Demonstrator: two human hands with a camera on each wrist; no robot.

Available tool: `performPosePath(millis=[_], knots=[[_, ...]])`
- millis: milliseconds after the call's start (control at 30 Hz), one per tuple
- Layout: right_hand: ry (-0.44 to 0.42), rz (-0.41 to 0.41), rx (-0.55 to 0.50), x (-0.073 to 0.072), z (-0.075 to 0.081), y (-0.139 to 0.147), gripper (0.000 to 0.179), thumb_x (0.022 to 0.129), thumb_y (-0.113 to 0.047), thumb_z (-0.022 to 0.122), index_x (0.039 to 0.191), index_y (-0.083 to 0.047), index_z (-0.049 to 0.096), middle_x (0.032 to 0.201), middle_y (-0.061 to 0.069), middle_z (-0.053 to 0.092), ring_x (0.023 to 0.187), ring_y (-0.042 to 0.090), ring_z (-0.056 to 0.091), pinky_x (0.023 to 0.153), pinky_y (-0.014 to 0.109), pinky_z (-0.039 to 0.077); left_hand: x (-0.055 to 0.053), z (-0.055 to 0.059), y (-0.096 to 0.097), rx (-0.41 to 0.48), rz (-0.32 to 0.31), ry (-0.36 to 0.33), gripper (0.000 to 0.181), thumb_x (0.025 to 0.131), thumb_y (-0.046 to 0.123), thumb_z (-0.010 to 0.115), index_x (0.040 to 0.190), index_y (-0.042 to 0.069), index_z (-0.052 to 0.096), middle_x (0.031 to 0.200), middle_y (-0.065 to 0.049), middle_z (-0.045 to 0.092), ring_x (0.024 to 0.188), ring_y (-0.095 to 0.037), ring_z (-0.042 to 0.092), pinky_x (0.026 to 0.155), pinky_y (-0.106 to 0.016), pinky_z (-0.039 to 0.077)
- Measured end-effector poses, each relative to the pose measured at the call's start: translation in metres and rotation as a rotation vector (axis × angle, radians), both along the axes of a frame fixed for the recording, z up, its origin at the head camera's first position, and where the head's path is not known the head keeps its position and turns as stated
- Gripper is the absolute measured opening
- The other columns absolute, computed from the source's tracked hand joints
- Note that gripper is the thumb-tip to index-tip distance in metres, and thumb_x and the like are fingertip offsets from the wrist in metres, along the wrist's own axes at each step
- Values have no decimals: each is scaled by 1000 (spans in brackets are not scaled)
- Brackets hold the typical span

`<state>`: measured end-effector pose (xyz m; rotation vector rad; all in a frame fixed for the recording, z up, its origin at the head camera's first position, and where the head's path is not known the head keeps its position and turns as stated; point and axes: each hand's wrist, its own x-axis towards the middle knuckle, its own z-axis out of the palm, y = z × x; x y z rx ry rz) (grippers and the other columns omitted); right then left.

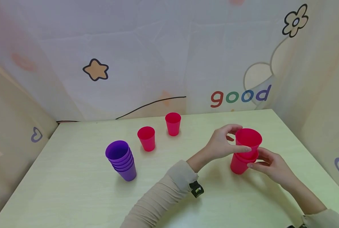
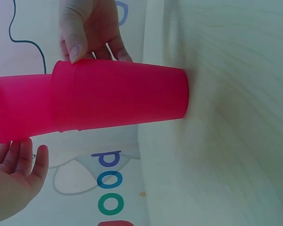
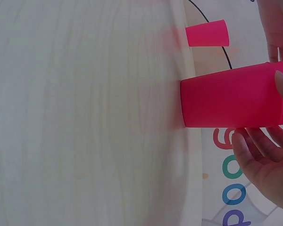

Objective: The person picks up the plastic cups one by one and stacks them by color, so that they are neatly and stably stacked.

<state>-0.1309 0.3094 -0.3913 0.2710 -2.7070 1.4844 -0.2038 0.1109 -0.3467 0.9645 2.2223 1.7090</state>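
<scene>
On the right of the table, my left hand (image 1: 222, 142) grips a red cup (image 1: 248, 141) near its rim, thumb in front and fingers behind. The lower end of that cup sits inside a red cup stack (image 1: 238, 165), which stands upright on the table. My right hand (image 1: 276, 166) holds the stack from the right, close below its rim. In the left wrist view, two rim lines show near the top of the red stack (image 2: 127, 92). The right wrist view shows the right thumb and fingers on either side of the stack (image 3: 231, 99).
Two single red cups, a nearer one (image 1: 146, 139) and a farther one (image 1: 173, 124), stand upright toward the back middle. Left of them is a nested stack of several purple cups (image 1: 124, 161). A printed curtain (image 1: 146, 63) hangs behind the pale table (image 1: 72, 196).
</scene>
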Motion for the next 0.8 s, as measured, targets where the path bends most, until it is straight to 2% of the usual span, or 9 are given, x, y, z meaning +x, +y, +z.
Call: performPosePath(millis=[300, 567, 800], knots=[[5, 6, -16, 0, 0, -1, 53, 81, -10, 68, 126, 2, 44, 102, -15, 55, 90, -1, 54, 71, 22, 51, -4, -11, 2, -41, -39, 22, 56, 72, 21, 77, 121, 12, 53, 110, 9, 56, 94, 1, 48, 74, -16, 45], [19, 17, -22, -1, -1, -1, 52, 81, -9, 68, 126, 2, 44, 103, -17, 55, 90, -1, 55, 71, 22, 51, -5, -20, 3, -79, -26, 49, 58, 70, 24, 78, 121, 13, 53, 111, 11, 55, 96, 1, 49, 75, -15, 43], [21, 8, -11, -1, 0, -1, 54, 80, -9, 68, 127, 2, 44, 104, -16, 54, 89, -2, 54, 70, 22, 51, -8, -24, 5, -146, -30, 73, 58, 69, 26, 79, 121, 14, 55, 111, 11, 54, 96, 2, 47, 75, -15, 43]])
